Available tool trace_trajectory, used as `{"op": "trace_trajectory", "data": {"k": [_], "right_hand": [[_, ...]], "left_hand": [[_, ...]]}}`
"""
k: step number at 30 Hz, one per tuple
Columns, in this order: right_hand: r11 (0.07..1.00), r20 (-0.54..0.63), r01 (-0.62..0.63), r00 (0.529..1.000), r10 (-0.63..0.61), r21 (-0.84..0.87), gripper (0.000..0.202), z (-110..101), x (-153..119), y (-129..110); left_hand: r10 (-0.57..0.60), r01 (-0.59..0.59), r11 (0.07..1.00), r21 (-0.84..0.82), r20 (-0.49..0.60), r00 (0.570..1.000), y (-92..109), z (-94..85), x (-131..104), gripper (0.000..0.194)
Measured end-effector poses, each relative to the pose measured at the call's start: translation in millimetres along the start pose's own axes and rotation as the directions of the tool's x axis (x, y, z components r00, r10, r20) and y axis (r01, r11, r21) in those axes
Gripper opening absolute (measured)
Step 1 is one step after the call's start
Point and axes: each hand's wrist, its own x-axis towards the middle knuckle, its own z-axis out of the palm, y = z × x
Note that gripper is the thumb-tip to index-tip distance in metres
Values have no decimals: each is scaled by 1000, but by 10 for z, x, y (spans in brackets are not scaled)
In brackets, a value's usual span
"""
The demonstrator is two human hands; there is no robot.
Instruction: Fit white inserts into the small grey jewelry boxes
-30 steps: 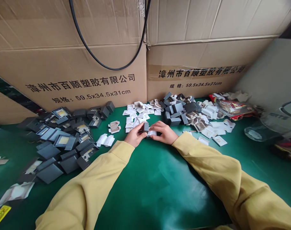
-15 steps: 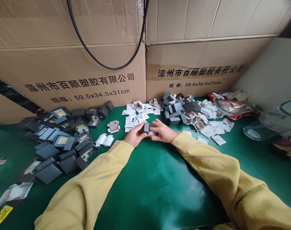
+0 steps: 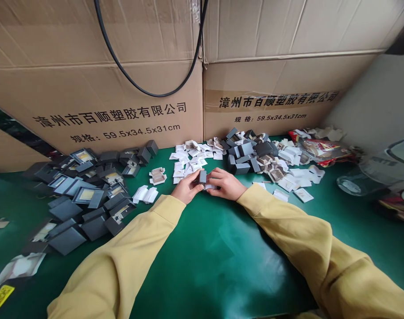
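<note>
Gray box btwn L fingers

The left cardboard box bears black print: "漳州市百顺塑胶有限公司", and below it "规格: 59.5x34.5x31cm". The right cardboard box carries the same company line, partly under tape, and the same "规格: 59.5x34.5x31cm". Dark marks on the yellow label at the lower left cannot be read, nor can the faint lettering on the clear container.
</note>
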Motion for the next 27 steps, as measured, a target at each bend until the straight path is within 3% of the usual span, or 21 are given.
{"op": "trace_trajectory", "data": {"k": [5, 9, 18, 21, 24, 25, 27], "right_hand": [[999, -64, -27, 998, 29, 32, 18, 44, -49, -35], [998, -89, -46, 995, 42, -38, 16, 93, -101, -116], [992, 66, -49, 996, 57, -114, 36, 79, -206, -285], [995, 58, -94, 994, 95, -19, 40, 85, -220, -274], [949, 17, -225, 974, 227, 223, 37, 84, -216, -210], [901, -13, -295, 949, 316, 318, 35, 83, -211, -183], [762, -59, -423, 856, 514, 490, 32, 78, -195, -130]], "left_hand": [[-16, 15, 999, -38, -15, 1000, 38, 9, -1, 73], [-31, 31, 998, -49, -19, 999, 46, 12, -8, 74], [-3, 3, 1000, 10, -27, 1000, 0, 6, -12, 70], [-3, 4, 1000, 26, -31, 1000, -6, 9, -9, 71], [-5, 6, 999, 32, -27, 1000, -16, -5, -5, 71], [-3, 4, 1000, 24, -22, 1000, -16, -10, -4, 71], [14, -14, 1000, -7, -9, 1000, -4, -12, -8, 72]]}}
